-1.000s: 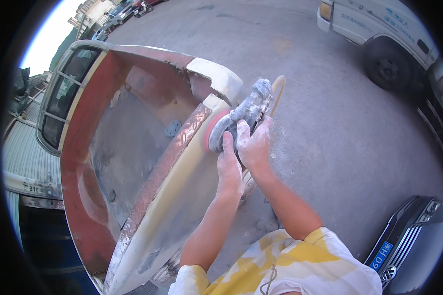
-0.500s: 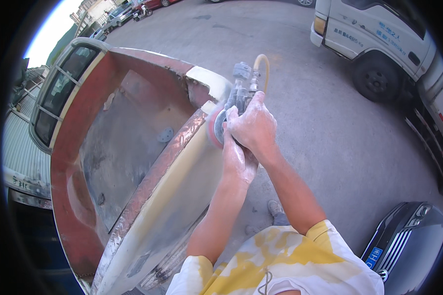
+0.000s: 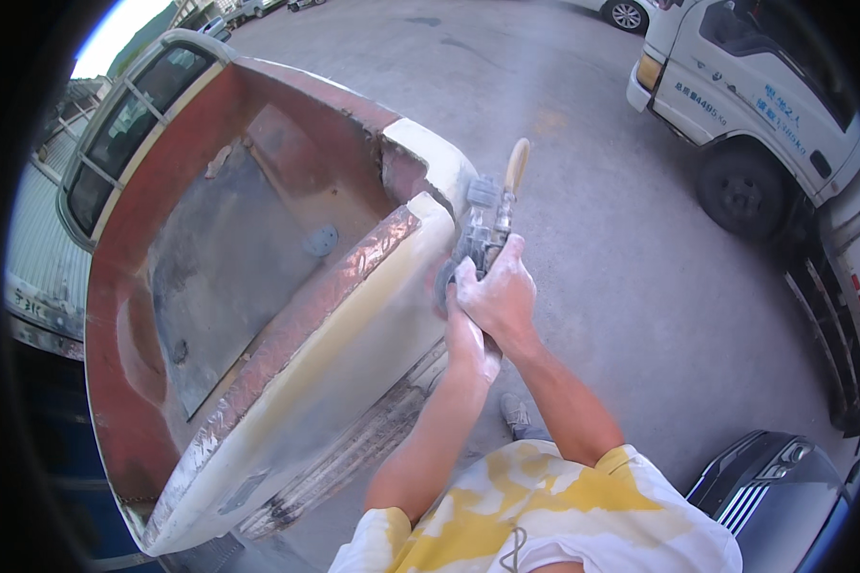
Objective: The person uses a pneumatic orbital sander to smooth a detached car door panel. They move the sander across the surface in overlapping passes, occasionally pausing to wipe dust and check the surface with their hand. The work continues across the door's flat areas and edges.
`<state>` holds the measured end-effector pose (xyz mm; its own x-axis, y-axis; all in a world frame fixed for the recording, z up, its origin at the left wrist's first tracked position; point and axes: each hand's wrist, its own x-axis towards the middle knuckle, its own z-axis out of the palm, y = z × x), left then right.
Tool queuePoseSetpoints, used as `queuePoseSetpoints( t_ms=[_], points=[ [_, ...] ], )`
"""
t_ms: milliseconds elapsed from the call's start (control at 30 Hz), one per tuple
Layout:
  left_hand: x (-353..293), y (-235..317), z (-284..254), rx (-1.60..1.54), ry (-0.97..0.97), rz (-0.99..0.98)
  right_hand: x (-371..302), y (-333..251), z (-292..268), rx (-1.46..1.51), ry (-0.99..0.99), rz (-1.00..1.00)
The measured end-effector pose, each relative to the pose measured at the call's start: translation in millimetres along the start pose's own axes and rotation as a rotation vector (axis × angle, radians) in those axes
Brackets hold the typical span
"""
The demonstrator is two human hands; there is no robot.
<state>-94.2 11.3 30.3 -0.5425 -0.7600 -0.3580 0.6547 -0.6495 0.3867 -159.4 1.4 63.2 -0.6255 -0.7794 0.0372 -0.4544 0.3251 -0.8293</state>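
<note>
Right hand (image 3: 502, 298) wrapped around a dusty sander (image 3: 476, 239), left hand (image 3: 467, 336) against it, grip too hidden to tell, pink disc (image 3: 437, 285) at the tailgate (image 3: 358, 320), hose (image 3: 518, 165) curving beyond.

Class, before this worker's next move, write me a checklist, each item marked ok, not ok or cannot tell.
1. Dusty left hand and right hand both on the grey, dust-coated sander: ok.
2. Hands gloved: not ok, both bare.
3. Pinkish round pad flat against the curved cream-and-white panel: cannot tell, blurred.
4. Tan flexible hose unkinked: cannot tell, only a short bend shows.
5. Flat grey round disc away from sander: ok, inside red-walled truck bed.
</note>
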Motion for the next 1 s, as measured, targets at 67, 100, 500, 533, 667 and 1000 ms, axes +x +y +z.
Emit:
queuePoseSetpoints(
  t_ms=[67, 100, 500, 533, 667, 1000],
  points=[
    [-3.1, -4.0, -6.0, 0.085, 0.215, 0.08, -5.3, 17.3, 9.3, 0.142, 0.031, 0.051],
    [-5.2, -1.7, -8.1, 0.106, 0.272, 0.016, -5.9, 22.5, 14.8, 0.207, 0.061, 0.092],
    [-4.3, 30.2, 20.0, 0.414, 0.265, 0.049, 15.4, 10.6, 17.8, 0.488, 0.218, -0.059],
    [-3.9, 26.7, 19.8, 0.401, 0.277, 0.033, 14.6, 11.9, 15.8, 0.472, 0.184, 0.011],
    [-1.6, 10.1, 11.3, 0.332, 0.341, -0.002, 13.3, 24.4, 13.3, 0.356, 0.011, 0.077],
    [-24.5, 23.4, 21.8, 0.67, 0.447, 0.149, -3.6, 33.7, 42.8, 0.736, 0.109, 0.039]
  ],
)
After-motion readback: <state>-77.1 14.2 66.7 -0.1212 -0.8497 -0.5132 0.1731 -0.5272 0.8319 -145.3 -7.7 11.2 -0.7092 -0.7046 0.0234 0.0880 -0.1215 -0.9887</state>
